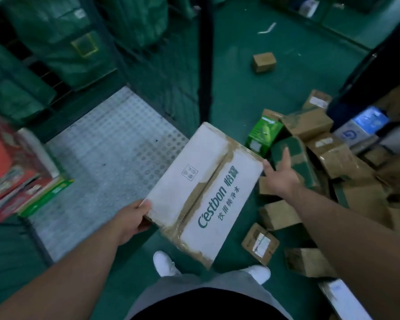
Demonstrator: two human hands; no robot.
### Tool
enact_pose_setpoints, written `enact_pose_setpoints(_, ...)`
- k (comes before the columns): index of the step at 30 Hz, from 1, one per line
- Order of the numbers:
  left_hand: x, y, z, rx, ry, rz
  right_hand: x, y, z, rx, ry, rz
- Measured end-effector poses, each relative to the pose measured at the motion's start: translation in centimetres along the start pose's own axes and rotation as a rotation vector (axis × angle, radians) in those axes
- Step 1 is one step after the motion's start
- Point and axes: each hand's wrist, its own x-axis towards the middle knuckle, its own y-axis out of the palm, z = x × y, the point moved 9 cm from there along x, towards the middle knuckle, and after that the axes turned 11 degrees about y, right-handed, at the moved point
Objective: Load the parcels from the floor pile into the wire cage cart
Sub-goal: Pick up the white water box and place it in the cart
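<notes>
white carton (203, 192) printed c'estbon, brown tape along its seam, lifted slantwise above the green floor, far corner just beside the edge of the wire cage cart (106, 146) and its studded metal base. gripped at the near left corner by the left hand (132, 219), fingers curled round the edge. right hand (281, 176) spread wide, thumb at the carton's right corner, grasping nothing. to the right, pile of brown parcels (321, 144) on the floor, a green box (263, 133) among them. red cartons (7, 167) inside the cart at left.

One white carton (201, 188), one green box (263, 132), two white shoes (164, 264)
</notes>
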Motion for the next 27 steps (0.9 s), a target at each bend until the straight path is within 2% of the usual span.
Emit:
enact_pose_setpoints(2,-0.1,-5.1,-1.1,0.022,0.045,0.017,-1.0,2.9,3.7,-0.011,-0.032,-0.017)
enact_pose_setpoints(5,-0.1,-13.8,-2.2,0.023,0.066,0.000,-1.6,10.1,7.9,-0.006,-0.056,0.109)
enact_pose_setpoints(10,-0.3,-27.3,-3.6,-0.004,0.064,-0.113,-6.1,23.7,12.2,0.063,0.078,0.415)
enact_pose_setpoints(13,0.7,-32.3,-4.8,-0.010,0.064,-0.208,-6.9,28.4,15.0,0.054,0.083,0.396)
enact_pose_setpoints(18,5.0,-35.7,-6.5,-0.169,0.070,-0.436,-5.7,31.5,21.8,0.006,-0.020,0.216)
enact_pose_setpoints(20,6.8,-35.5,-6.9,-0.296,0.036,-0.509,-4.1,32.9,25.0,-0.022,-0.047,0.213)
enact_pose_setpoints(24,9.4,-33.8,-7.2,-0.383,-0.115,-0.571,1.1,36.0,32.4,-0.100,-0.133,0.212)
enact_pose_setpoints(27,10.8,-32.2,-7.2,-0.473,-0.231,-0.523,4.4,38.1,37.1,-0.127,-0.149,0.228)
